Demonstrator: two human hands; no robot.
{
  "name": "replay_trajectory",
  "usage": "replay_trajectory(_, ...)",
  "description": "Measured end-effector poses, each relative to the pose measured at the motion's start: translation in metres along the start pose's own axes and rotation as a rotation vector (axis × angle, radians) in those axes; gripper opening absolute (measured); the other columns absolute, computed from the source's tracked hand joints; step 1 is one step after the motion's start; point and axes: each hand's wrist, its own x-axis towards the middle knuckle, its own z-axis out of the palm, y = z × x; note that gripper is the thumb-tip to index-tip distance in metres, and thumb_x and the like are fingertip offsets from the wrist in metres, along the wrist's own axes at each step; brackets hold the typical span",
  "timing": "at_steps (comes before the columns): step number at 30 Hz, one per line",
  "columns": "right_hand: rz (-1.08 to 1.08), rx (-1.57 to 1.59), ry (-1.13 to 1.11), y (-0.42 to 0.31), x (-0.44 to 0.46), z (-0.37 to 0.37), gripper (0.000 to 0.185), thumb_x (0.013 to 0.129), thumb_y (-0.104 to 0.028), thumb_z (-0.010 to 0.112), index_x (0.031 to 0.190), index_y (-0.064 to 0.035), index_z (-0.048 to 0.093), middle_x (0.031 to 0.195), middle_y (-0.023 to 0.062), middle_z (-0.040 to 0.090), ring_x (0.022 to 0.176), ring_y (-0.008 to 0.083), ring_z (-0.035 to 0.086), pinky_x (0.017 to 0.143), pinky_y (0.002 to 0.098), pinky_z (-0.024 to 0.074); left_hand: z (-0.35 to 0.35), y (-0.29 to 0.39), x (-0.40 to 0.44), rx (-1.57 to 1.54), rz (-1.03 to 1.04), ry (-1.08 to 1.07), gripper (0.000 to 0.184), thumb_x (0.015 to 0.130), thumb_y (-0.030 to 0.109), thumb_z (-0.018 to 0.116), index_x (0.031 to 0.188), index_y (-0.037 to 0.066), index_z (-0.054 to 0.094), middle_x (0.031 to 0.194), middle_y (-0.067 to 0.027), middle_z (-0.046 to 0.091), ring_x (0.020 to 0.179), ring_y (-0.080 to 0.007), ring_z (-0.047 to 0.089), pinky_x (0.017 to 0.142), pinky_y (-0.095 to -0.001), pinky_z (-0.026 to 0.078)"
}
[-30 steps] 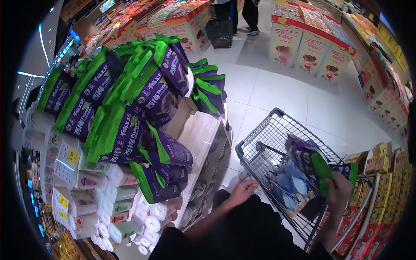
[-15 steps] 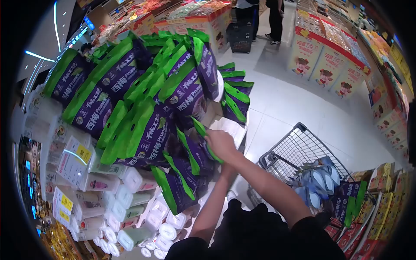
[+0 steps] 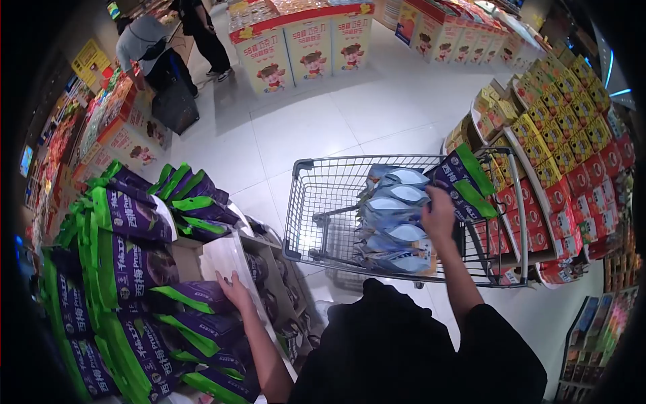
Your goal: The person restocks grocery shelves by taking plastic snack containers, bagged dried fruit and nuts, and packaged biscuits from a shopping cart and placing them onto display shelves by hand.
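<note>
Judging the prune pouches (image 3: 468, 174) at the cart's (image 3: 297, 210) right end soft, slippery and fairly weighty, we favour their green sealed edges. Our right hand (image 3: 439, 214) is beside them, its grip unclear; our left hand (image 3: 235, 293), loosely open, is at a display pouch (image 3: 200, 295).

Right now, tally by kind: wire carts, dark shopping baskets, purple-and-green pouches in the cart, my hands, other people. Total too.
Wire shopping cart: 1
Dark shopping basket: 1
Purple-and-green pouches in the cart: 2 visible
Your hands, left hand and right hand: 2
Other people: 2
Total: 8
</note>
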Motion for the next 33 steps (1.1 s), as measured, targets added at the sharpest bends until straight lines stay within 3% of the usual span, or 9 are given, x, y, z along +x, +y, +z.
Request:
replay_trajectory(2, 0.088, -0.413, 0.232, 0.057, 0.01, -0.036, 0.047, 0.064, -0.004, 0.064, 0.11, -0.0054, 0.052, 0.104, 0.0143, 0.056, 0.096, 0.0325, 0.053, 0.085, 0.0395, 0.0412, 0.0, -0.011, 0.003, 0.036, 0.046, 0.014, 0.058, 0.083, 0.009, 0.053, 0.135, 0.001, 0.028, 0.13, -0.025, 0.037, 0.118, -0.0323, 0.04, 0.095, -0.0361, 0.033)
replay_trajectory(7, 0.292, -0.313, -0.256, 0.15, 0.005, -0.055, 0.024, 0.072, -0.019, 0.065, 0.09, -0.003, 0.057, 0.083, 0.0181, 0.059, 0.083, 0.0371, 0.055, 0.072, 0.0429, 0.0422, -0.002, -0.049, 0.014, -0.014, -0.056, -0.033, 0.055, 0.08, 0.002, 0.054, 0.132, -0.001, 0.033, 0.124, -0.0212, 0.042, 0.108, -0.0275, 0.047, 0.09, -0.0347, 0.038)
replay_trajectory(10, 0.135, -0.148, -0.187, 0.121, 0.022, -0.069, 0.013, 0.074, -0.01, 0.062, 0.08, -0.0001, 0.054, 0.072, 0.0213, 0.056, 0.07, 0.0402, 0.054, 0.057, 0.0421, 0.0402, 0.018, 0.011, -0.037, 0.151, 0.156, 0.069, 0.047, 0.081, 0.005, 0.053, 0.125, -0.003, 0.041, 0.117, -0.0181, 0.049, 0.102, -0.0261, 0.05, 0.086, -0.033, 0.041)
replay_trajectory(13, 0.034, 0.083, -0.177, 0.057, 0.06, -0.106, 0.01, 0.074, -0.006, 0.062, 0.075, 0.0009, 0.055, 0.063, 0.0166, 0.054, 0.055, 0.0284, 0.053, 0.052, 0.0341, 0.0394, 0.044, 0.028, -0.077, 0.017, 0.162, 0.042, 0.025, 0.084, 0.008, 0.051, 0.106, -0.001, 0.055, 0.098, -0.0111, 0.059, 0.086, -0.0168, 0.056, 0.078, -0.0279, 0.043)
replay_trajectory(18, -0.176, 0.362, -0.308, -0.033, 0.095, -0.122, 0.008, 0.071, 0.002, 0.062, 0.078, 0.0019, 0.059, 0.062, 0.0117, 0.055, 0.051, 0.0181, 0.053, 0.049, 0.0275, 0.0384, 0.098, 0.059, -0.159, -0.063, 0.054, -0.605, 0.022, 0.089, 0.014, 0.049, 0.095, -0.002, 0.062, 0.084, -0.0084, 0.064, 0.08, -0.0143, 0.059, 0.075, -0.0275, 0.046)
replay_trajectory(22, -0.321, 0.656, -0.26, -0.147, 0.102, -0.09, 0.009, 0.069, 0.003, 0.064, 0.078, 0.0017, 0.061, 0.061, 0.0089, 0.056, 0.05, 0.0134, 0.051, 0.047, 0.0254, 0.0376, 0.111, 0.104, -0.169, -0.086, 0.297, -0.867, 0.033, 0.088, 0.017, 0.05, 0.115, -0.001, 0.052, 0.107, -0.0166, 0.058, 0.096, -0.0244, 0.058, 0.085, -0.0325, 0.043)
replay_trajectory(25, -0.322, 0.827, -0.368, -0.234, 0.096, -0.048, 0.007, 0.071, 0.001, 0.064, 0.078, 0.0009, 0.063, 0.062, 0.0086, 0.058, 0.05, 0.0135, 0.052, 0.048, 0.0263, 0.0396, 0.103, 0.121, -0.139, -0.089, 0.52, -0.519, 0.045, 0.086, 0.02, 0.052, 0.124, -0.001, 0.043, 0.116, -0.0177, 0.053, 0.106, -0.0289, 0.052, 0.091, -0.035, 0.04)
replay_trajectory(28, -0.532, 0.86, -0.405, -0.328, 0.083, 0.0, 0.009, 0.075, -0.01, 0.064, 0.08, -0.0026, 0.062, 0.066, 0.0113, 0.06, 0.055, 0.0233, 0.058, 0.051, 0.0318, 0.0436, 0.081, 0.112, -0.09, -0.012, 0.299, -0.33, 0.038, 0.084, 0.022, 0.054, 0.113, -0.001, 0.05, 0.11, -0.0239, 0.054, 0.105, -0.0385, 0.05, 0.089, -0.0389, 0.038)
replay_trajectory(33, -0.774, 0.587, -0.637, -0.454, 0.03, 0.078, 0.019, 0.078, -0.024, 0.06, 0.08, -0.0051, 0.056, 0.07, 0.0153, 0.06, 0.067, 0.033, 0.06, 0.057, 0.0441, 0.0439, 0.05, 0.02, 0.004, -0.006, 0.242, -0.142, 0.029, 0.085, 0.017, 0.049, 0.102, -0.007, 0.055, 0.103, -0.023, 0.058, 0.103, -0.0302, 0.054, 0.082, -0.0371, 0.04)
